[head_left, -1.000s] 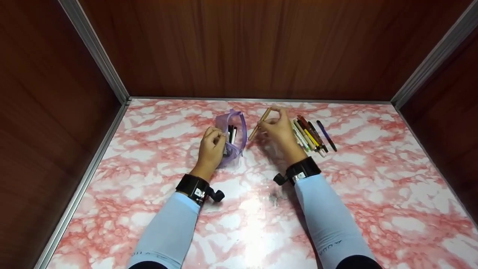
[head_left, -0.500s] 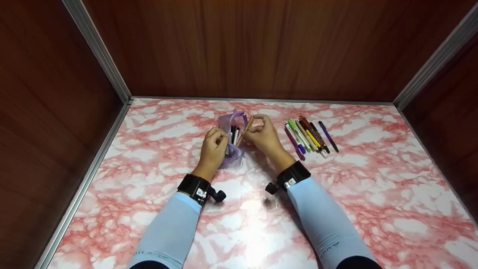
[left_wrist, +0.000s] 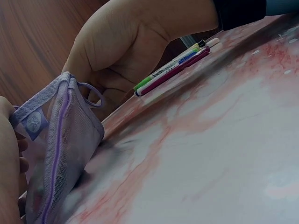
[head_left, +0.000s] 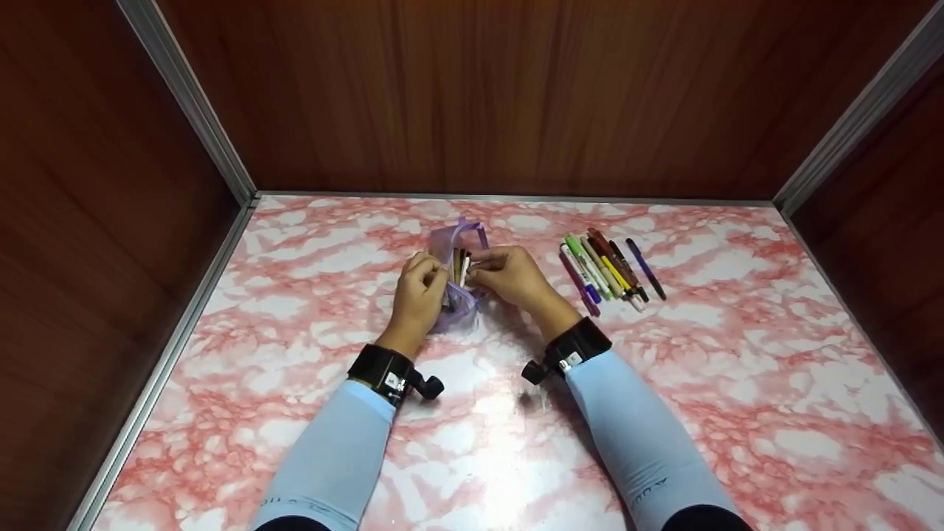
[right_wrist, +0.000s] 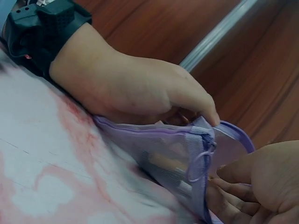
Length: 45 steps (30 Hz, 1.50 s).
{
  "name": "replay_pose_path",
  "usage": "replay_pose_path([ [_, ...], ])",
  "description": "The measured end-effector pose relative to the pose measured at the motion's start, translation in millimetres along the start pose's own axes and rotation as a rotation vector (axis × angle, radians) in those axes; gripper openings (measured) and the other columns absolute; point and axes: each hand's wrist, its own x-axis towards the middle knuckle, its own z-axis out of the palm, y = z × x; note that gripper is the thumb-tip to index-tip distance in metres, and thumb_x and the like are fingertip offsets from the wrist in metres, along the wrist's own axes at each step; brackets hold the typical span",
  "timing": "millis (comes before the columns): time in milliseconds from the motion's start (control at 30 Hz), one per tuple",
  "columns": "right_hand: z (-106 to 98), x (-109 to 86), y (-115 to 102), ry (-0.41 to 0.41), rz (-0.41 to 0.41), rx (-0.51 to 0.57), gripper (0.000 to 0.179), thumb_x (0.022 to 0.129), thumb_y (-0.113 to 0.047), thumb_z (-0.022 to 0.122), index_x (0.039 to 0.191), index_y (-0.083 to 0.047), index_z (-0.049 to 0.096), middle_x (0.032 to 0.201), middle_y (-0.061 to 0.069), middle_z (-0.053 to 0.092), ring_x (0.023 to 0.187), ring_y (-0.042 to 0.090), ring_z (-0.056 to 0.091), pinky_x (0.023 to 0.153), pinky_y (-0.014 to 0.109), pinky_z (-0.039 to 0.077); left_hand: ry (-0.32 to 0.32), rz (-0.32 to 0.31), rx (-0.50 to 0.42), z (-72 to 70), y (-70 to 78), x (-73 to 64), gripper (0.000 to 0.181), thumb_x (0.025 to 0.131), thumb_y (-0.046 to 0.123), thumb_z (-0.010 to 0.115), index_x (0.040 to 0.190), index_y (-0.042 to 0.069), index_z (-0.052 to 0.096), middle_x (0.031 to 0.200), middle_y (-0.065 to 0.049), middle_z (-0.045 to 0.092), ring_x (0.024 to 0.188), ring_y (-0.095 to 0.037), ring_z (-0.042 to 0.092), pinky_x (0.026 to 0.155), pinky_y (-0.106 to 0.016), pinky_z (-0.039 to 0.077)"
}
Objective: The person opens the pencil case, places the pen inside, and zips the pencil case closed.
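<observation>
A purple mesh pencil pouch (head_left: 463,296) stands with its mouth open near the table's middle. My left hand (head_left: 419,291) grips its left rim; the left wrist view shows those fingers beside the label tab (left_wrist: 35,123). From the right, my right hand (head_left: 516,279) reaches in at the mouth, thumb and fingers bent close together. I cannot tell whether they still pinch a pen. Inside show a tan pen (head_left: 456,263) and a white pen (head_left: 464,271). Through the mesh in the right wrist view, a tan shape (right_wrist: 166,161) lies within the pouch.
Right of the pouch lies a loose row of several pens, among them a magenta pen (head_left: 579,284), a green-capped marker (head_left: 586,262) and a yellow pen (head_left: 618,273). A dark purple pen (head_left: 646,269) lies apart. Brown panels (head_left: 516,96) enclose the marbled table (head_left: 472,457).
My right hand has carried the tan pen leftward from beside the row to the pouch, and the pen has gone down inside. The left hand keeps its grip on the rim.
</observation>
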Motion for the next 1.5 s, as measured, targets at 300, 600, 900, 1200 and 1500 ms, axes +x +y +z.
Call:
replay_pose_path([
  [300,-34.2,-1.0,-5.7,0.07,0.007,-0.088,0.032,0.102,-0.004,0.073,0.131,0.006,0.076,0.111,0.027,0.082,0.086,0.037,0.081,0.072,0.04,0.07,0.004,0.01,0.005,-0.8,-0.6,-0.2,0.018,0.104,0.008,0.067,0.088,0.0,0.071,0.104,-0.015,0.069,0.113,-0.033,0.063,0.102,-0.039,0.05],
  [600,-85.5,-2.9,-3.6,0.217,0.021,-0.2,0.031,0.106,-0.006,0.067,0.133,0.005,0.075,0.122,0.023,0.08,0.106,0.031,0.075,0.091,0.033,0.062,0.006,0.003,0.005,0.5,0.7,-0.5,0.018,0.104,0.01,0.068,0.088,0.001,0.071,0.1,-0.014,0.066,0.109,-0.028,0.061,0.097,-0.036,0.049],
  [900,-145.1,-14.9,17.5,0.448,0.05,-0.471,0.036,0.106,-0.018,0.068,0.134,0.003,0.078,0.137,0.027,0.077,0.125,0.042,0.072,0.114,0.056,0.056,0.003,0.015,0.008,0.9,-1.9,0.0,0.018,0.104,0.009,0.067,0.088,-0.001,0.07,0.098,-0.016,0.065,0.108,-0.03,0.061,0.098,-0.037,0.048],
  [1200,-185.3,-26.2,35.8,0.584,0.11,-0.585,0.038,0.1,-0.015,0.07,0.131,0.006,0.079,0.137,0.032,0.076,0.131,0.054,0.069,0.115,0.062,0.055,0.015,0.018,0.0,0.7,-1.7,0.2,0.018,0.103,0.007,0.067,0.088,-0.001,0.07,0.095,-0.013,0.064,0.104,-0.027,0.059,0.094,-0.034,0.047],
  [1500,-200.8,-34.5,46.3,0.597,0.251,-0.634,0.042,0.108,-0.024,0.072,0.137,0.006,0.076,0.145,0.032,0.072,0.138,0.058,0.062,0.117,0.066,0.051,0.025,0.017,0.019,0.4,-1.5,-0.1,0.018,0.102,0.008,0.068,0.087,0.0,0.069,0.093,-0.01,0.061,0.104,-0.026,0.06,0.093,-0.033,0.047],
])
